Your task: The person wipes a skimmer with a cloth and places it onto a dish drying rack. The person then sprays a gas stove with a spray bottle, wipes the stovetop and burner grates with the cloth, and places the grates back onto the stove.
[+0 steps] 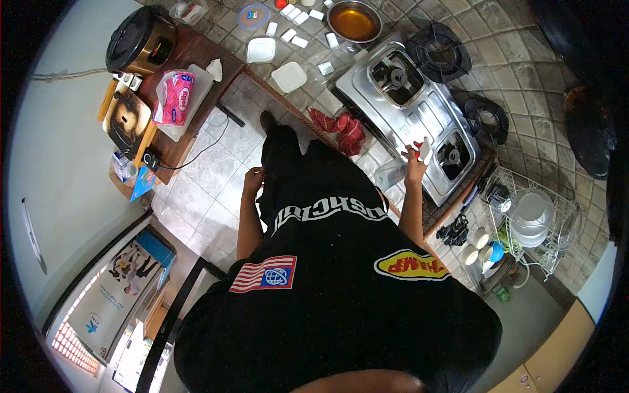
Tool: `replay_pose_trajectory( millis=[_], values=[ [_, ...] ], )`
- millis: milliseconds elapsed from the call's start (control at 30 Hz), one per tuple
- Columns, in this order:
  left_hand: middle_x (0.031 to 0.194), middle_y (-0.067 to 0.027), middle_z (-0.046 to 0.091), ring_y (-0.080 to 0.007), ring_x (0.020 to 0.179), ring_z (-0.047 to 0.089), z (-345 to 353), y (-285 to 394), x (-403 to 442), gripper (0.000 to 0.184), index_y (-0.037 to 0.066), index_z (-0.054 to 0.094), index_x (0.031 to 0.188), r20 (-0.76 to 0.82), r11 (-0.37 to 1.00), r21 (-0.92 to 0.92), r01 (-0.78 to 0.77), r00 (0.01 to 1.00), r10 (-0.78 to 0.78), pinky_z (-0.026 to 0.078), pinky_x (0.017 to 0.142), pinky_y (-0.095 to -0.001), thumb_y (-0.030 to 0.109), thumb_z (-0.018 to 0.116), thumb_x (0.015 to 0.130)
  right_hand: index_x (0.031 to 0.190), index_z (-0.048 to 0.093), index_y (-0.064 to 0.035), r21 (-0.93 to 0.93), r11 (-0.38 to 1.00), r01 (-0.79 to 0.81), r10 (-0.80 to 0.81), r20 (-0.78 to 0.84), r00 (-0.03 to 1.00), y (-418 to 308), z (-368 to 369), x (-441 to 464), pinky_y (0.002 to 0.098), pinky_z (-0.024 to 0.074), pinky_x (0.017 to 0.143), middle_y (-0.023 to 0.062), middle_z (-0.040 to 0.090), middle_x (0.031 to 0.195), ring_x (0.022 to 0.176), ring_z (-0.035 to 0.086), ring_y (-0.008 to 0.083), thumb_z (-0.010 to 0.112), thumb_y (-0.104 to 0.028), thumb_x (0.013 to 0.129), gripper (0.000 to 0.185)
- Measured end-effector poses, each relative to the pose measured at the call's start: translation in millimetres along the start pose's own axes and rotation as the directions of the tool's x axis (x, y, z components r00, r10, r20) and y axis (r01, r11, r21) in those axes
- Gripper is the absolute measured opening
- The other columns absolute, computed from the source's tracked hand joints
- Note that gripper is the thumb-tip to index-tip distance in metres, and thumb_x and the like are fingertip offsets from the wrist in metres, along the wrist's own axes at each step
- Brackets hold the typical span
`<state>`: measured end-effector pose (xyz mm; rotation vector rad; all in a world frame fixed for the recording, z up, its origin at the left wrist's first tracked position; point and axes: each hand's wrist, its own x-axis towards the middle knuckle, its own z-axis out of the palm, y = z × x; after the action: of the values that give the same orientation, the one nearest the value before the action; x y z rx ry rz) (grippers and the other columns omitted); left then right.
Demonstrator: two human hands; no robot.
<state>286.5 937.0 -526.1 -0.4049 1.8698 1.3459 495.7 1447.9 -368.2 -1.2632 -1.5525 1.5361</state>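
My right hand (415, 167) is closed around the neck of a spray bottle (391, 173) with a clear body, a white head and a red trigger. It is over the front edge of a steel two-burner gas stove (419, 121), close to the nearer burner. The stove's pan supports are off, and both burner wells show. My left hand (254, 178) hangs beside my left thigh with loosely bent fingers and nothing visible in it. A crumpled red cloth (341, 129) lies on the tiled counter left of the stove.
Two black pan supports (439, 52) (486, 118) lie behind the stove. A steel bowl of amber liquid (354, 21), white containers (289, 77) and small white boxes stand on the counter. At right is a dish rack (531, 216); at left, a wooden table holds a rice cooker (141, 40) and pink tissue pack (174, 98).
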Motion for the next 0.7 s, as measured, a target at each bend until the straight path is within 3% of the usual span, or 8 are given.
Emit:
replay_pose_trajectory(
  millis=[100, 267, 367, 433, 467, 533, 600, 700],
  values=[
    [0.08, -0.0084, 0.07, -0.0198, 0.07, 0.065, -10.2, 1.1, 14.2, 0.058, -0.002, 0.075, 0.099, -0.019, 0.869, 0.473, 0.145, 0.988, -0.154, 0.051, 0.058, -0.0352, 0.055, 0.068, 0.099, 0.16, 0.035, -0.0045, -0.018, 0.999, -0.029, 0.03, 0.037, 0.999, -0.2, -2.6, 1.3, 0.0385, 0.0638, 0.078, 0.0132, 0.059, 0.127, 0.102, 0.069, 0.0239, 0.067, 0.0, 0.096, 0.071],
    [0.078, -0.0111, 0.069, -0.0257, 0.072, 0.065, -21.5, -70.0, 44.4, 0.066, -0.002, 0.074, 0.086, 0.098, 0.898, 0.154, 0.413, 0.898, -0.429, 0.05, 0.065, -0.0438, 0.063, 0.064, 0.097, 0.159, 0.039, -0.003, -0.015, 0.999, -0.032, 0.032, 0.023, 0.999, 4.0, -3.0, -1.0, 0.0378, 0.0634, 0.08, 0.0147, 0.06, 0.131, 0.101, 0.069, 0.023, 0.067, -0.002, 0.097, 0.068],
    [0.077, -0.0135, 0.069, -0.0282, 0.073, 0.068, -29.3, -106.1, 37.1, 0.059, -0.003, 0.073, 0.085, 0.213, 0.916, 0.396, -0.064, 0.977, -0.024, 0.054, 0.069, -0.0448, 0.054, 0.066, 0.096, 0.159, 0.04, -0.0023, -0.037, 0.999, -0.03, 0.032, 0.044, 0.999, 23.9, -10.7, 5.1, 0.0379, 0.0614, 0.087, 0.0161, 0.06, 0.137, 0.106, 0.069, 0.0241, 0.07, -0.007, 0.098, 0.068],
    [0.076, -0.0158, 0.069, -0.0317, 0.076, 0.071, -46.5, -105.2, 71.4, 0.048, -0.004, 0.072, 0.084, 0.536, 0.235, 0.795, -0.56, 0.829, 0.162, 0.057, 0.073, -0.0468, 0.043, 0.067, 0.094, 0.16, 0.04, -0.004, -0.045, 0.995, -0.092, 0.093, 0.023, 0.995, 25.7, -6.4, 4.2, 0.0364, 0.0588, 0.091, 0.015, 0.06, 0.137, 0.114, 0.065, 0.0234, 0.071, -0.007, 0.098, 0.069],
    [0.076, -0.0178, 0.069, -0.0311, 0.077, 0.073, -70.8, -85.9, 53.6, 0.042, -0.004, 0.072, 0.083, 0.516, 0.177, 0.835, -0.52, 0.853, 0.076, 0.059, 0.071, -0.0463, 0.036, 0.065, 0.093, 0.159, 0.041, -0.0043, -0.062, 0.994, -0.086, 0.088, 0.026, 0.996, 33.2, -7.9, 4.4, 0.0363, 0.0587, 0.091, 0.0135, 0.06, 0.138, 0.113, 0.065, 0.0227, 0.071, -0.007, 0.097, 0.069],
    [0.074, -0.0144, 0.067, -0.0291, 0.067, 0.066, -84.1, -16.6, 2.2, 0.032, 0.002, 0.069, 0.086, 0.254, 0.724, 0.671, -0.162, 0.967, -0.019, 0.054, 0.059, -0.0406, 0.032, 0.063, 0.095, 0.156, 0.045, -0.0032, -0.085, 0.991, -0.106, 0.105, -0.016, 0.994, 27.3, -2.6, -0.9, 0.0347, 0.0553, 0.095, 0.0097, 0.062, 0.134, 0.111, 0.065, 0.0206, 0.075, -0.008, 0.094, 0.069],
    [0.07, -0.0065, 0.063, -0.0189, 0.061, 0.06, -85.6, 79.5, -50.7, 0.038, 0.004, 0.068, 0.082, 0.042, 0.944, 0.327, 0.042, 0.997, -0.06, 0.051, 0.055, -0.0342, 0.037, 0.067, 0.099, 0.156, 0.045, -0.0035, -0.015, 0.984, -0.178, 0.177, -0.044, 0.983, 32.2, -4.8, -4.5, 0.035, 0.0539, 0.095, 0.0085, 0.063, 0.134, 0.112, 0.064, 0.0197, 0.075, -0.008, 0.095, 0.068],
    [0.07, 0.0022, 0.06, -0.0094, 0.061, 0.055, -102.5, 181.8, -84.2, 0.032, 0.005, 0.068, 0.088, 0.154, 0.949, 0.171, -0.266, 0.958, 0.241, 0.044, 0.052, -0.0282, 0.034, 0.076, 0.097, 0.157, 0.043, -0.004, 0.027, 0.999, -0.04, 0.042, -0.092, 0.995, 28.5, 6.9, -25.0, 0.036, 0.0542, 0.093, 0.0096, 0.063, 0.127, 0.107, 0.064, 0.0208, 0.074, -0.002, 0.091, 0.073]
  ],
)
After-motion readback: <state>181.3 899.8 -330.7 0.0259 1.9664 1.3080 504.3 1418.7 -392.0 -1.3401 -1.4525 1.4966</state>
